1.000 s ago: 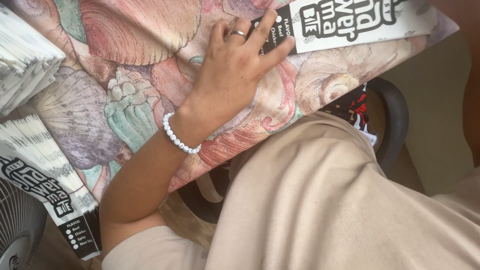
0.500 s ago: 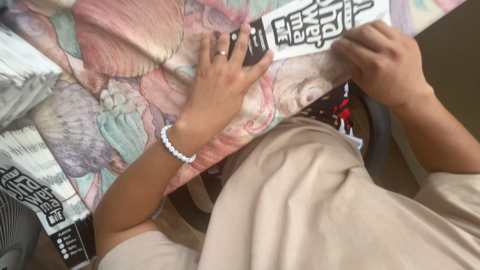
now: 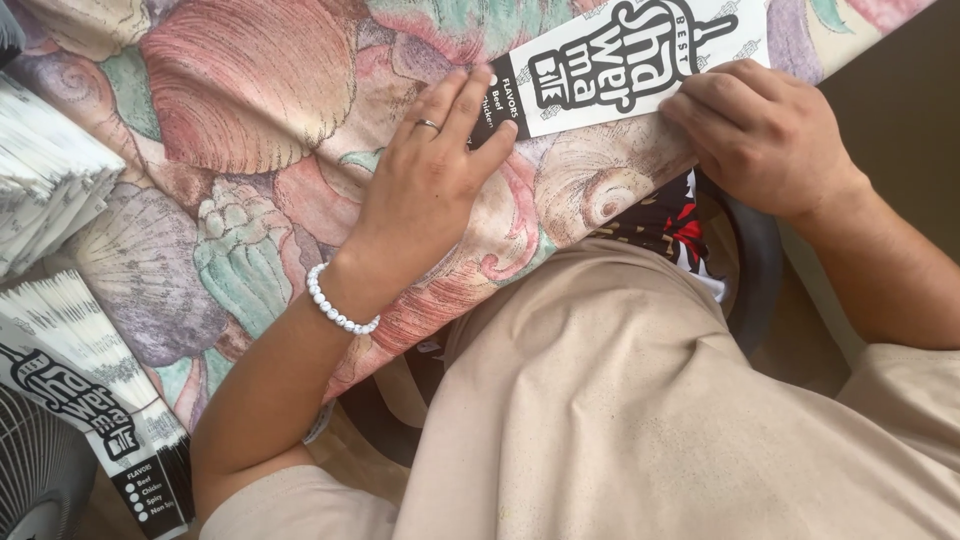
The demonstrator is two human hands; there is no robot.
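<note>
A flat white and black paper sleeve [image 3: 640, 60] lies on a table covered by a seashell-patterned cloth [image 3: 230, 150]. My left hand [image 3: 430, 190], with a ring and a white bead bracelet, lies flat on the cloth, its fingertips pressing the sleeve's black end. My right hand [image 3: 760, 135] is curled, its fingers pressing down on the sleeve's near edge at the table's rim.
Stacks of the same flat paper sleeves [image 3: 40, 190] stand at the left, with another fanned stack [image 3: 90, 390] below it. A fan grille [image 3: 35, 480] shows at the bottom left. My beige-clothed lap [image 3: 640, 420] and a dark chair seat [image 3: 740, 270] sit below the table.
My right hand came into view and settled on the sleeve's near edge. My left hand kept its fingertips on the sleeve's black end.
</note>
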